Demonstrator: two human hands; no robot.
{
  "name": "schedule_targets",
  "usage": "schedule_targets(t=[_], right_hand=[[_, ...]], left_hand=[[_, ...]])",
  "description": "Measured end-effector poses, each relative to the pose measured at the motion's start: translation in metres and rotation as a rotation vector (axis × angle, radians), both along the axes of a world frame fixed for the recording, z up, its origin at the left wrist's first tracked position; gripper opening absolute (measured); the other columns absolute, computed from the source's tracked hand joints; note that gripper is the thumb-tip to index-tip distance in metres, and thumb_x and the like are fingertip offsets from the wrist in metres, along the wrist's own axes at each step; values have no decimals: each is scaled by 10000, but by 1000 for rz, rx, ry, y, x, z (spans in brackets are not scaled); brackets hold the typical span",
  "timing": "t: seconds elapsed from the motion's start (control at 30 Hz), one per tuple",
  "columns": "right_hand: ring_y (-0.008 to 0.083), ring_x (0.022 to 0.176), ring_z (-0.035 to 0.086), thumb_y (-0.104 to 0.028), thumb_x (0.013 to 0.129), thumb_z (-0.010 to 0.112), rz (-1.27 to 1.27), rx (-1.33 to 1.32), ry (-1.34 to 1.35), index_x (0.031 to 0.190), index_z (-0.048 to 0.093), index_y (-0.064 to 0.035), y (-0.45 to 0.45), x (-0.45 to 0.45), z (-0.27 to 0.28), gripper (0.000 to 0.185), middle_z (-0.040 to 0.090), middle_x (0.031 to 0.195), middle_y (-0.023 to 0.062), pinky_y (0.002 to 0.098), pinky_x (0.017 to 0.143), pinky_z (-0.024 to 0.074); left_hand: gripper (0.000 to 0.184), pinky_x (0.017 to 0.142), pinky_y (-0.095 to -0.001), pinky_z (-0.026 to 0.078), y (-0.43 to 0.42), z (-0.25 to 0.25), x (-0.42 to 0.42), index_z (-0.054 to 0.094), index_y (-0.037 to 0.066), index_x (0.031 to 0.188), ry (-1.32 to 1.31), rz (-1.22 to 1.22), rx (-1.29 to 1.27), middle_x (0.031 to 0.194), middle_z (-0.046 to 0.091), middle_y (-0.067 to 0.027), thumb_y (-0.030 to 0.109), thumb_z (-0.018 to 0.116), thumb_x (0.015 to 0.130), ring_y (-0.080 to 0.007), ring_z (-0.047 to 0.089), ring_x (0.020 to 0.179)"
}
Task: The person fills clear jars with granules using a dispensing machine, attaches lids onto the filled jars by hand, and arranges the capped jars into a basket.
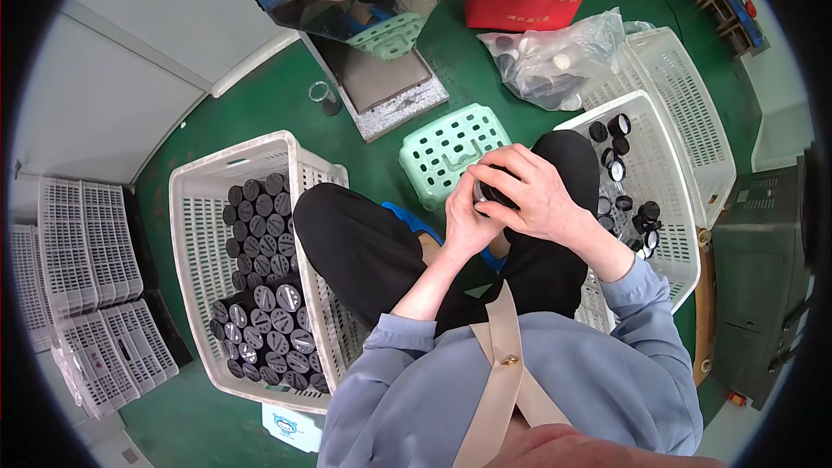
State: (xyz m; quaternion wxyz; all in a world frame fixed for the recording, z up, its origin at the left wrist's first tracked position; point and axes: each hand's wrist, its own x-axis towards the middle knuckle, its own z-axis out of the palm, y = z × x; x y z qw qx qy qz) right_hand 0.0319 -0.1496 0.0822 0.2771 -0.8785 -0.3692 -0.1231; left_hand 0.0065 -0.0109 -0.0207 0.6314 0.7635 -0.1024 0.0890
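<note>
Between my knees, a small jar with a black lid is held in both hands. My left hand wraps round the jar's side, fingers closed. Over the top, my right hand curls its fingers around the lid; much of the jar is hidden by them. Just beyond my hands stands a mint-green plastic stool with a slotted top. To my right, a white crate holds loose black lids. On my left, another white crate is filled with black-topped containers, closely packed.
A machine with a metal platform stands ahead. Near it, a clear cup sits on the green floor. Further right are a plastic bag of lids and a red tote bag. White baskets stack at far left.
</note>
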Motion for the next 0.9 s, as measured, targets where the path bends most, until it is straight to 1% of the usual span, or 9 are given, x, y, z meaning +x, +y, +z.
schedule_targets(t=[0.23, 0.4, 0.5, 0.6, 0.63, 0.7, 0.8, 0.9], right_hand=[[321, 928, 644, -162, 709, 827, 46, 44, -49, 1142, 697, -41, -2, -2, -3, 468, 640, 1077, 114, 411, 787, 562], [315, 903, 650, -126, 691, 824, 87, 99, -67, 1087, 719, -48, -6, -2, -1, 417, 655, 1041, 107, 407, 780, 568], [295, 875, 646, -147, 725, 810, 121, 122, -88, 1076, 711, -60, -6, -2, 0, 375, 649, 1013, 97, 395, 749, 560], [310, 906, 662, -91, 685, 805, 139, 107, -21, 1045, 727, -48, -6, -6, -3, 371, 668, 1026, 106, 407, 788, 571], [310, 902, 663, -91, 689, 803, 149, 96, -12, 1039, 726, -46, -6, -7, -4, 362, 669, 1024, 107, 407, 786, 570], [308, 895, 665, -90, 697, 800, 167, 74, 6, 1029, 724, -44, -5, -8, -4, 344, 672, 1021, 107, 406, 782, 569], [299, 892, 663, -78, 721, 787, 104, 92, -5, 1011, 722, -36, -1, -12, -6, 300, 672, 1011, 106, 402, 777, 566], [299, 888, 658, -63, 746, 773, -109, 159, -60, 998, 722, -30, 12, -19, -14, 259, 673, 1010, 109, 393, 776, 563]], left_hand=[[550, 807, -430, 577, 0, -2, -2, 587, -6, 1200, -101, -60, 35, 1067, 668, -164, 78, 815, 707, -360, 705, 970], [526, 812, -417, 578, -1, 0, -3, 605, 3, 1180, -141, -108, 21, 1069, 667, -156, 64, 805, 698, -347, 702, 960], [522, 820, -414, 579, 0, 0, -4, 609, 9, 1180, -150, -151, 15, 1083, 669, -151, 62, 803, 698, -342, 703, 971], [515, 840, -412, 579, 0, 0, -6, 614, 12, 1178, -97, -231, -16, 1099, 671, -149, 64, 802, 701, -337, 704, 994], [513, 847, -411, 579, 0, 0, -7, 616, 12, 1178, -70, -263, -28, 1104, 672, -149, 65, 802, 702, -335, 705, 1002], [497, 863, -409, 578, 0, -3, -9, 619, 16, 1178, -104, -260, -30, 1104, 672, -150, 62, 791, 714, -342, 703, 1021], [454, 858, -412, 575, 0, -5, -7, 618, 3, 1164, -183, -212, 31, 1091, 671, -160, 55, 767, 738, -362, 696, 1012], [403, 835, -420, 570, -1, -8, -6, 612, -22, 1136, -233, -87, 65, 1066, 668, -176, 52, 742, 762, -385, 684, 982]])
